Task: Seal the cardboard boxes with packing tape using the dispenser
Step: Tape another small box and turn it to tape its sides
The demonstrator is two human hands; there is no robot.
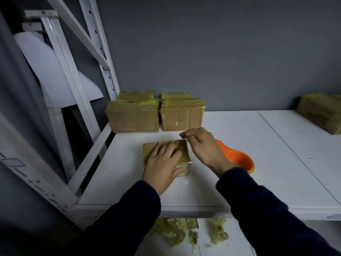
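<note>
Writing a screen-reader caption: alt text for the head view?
A person's left hand presses flat on a small taped box on a white shelf, right hand over its far corner. An orange tape dispenser lies beside it, sealed boxes behind.

The small box is yellowish brown under glossy tape, with a little white and blue label on its near face. It sits on a plain white table. Just right of the box, the dispenser is bright orange with a yellow-green edge. Behind the box, the stacked boxes are brown cardboard banded with yellow-green tape. Far right of it, another carton is brown with faint darker print. The wall is flat grey, and the rack is white, dotted with dark holes. Both sleeves are dark navy. Below the box, tape scraps are pale yellow-green on a white lower shelf.
</note>
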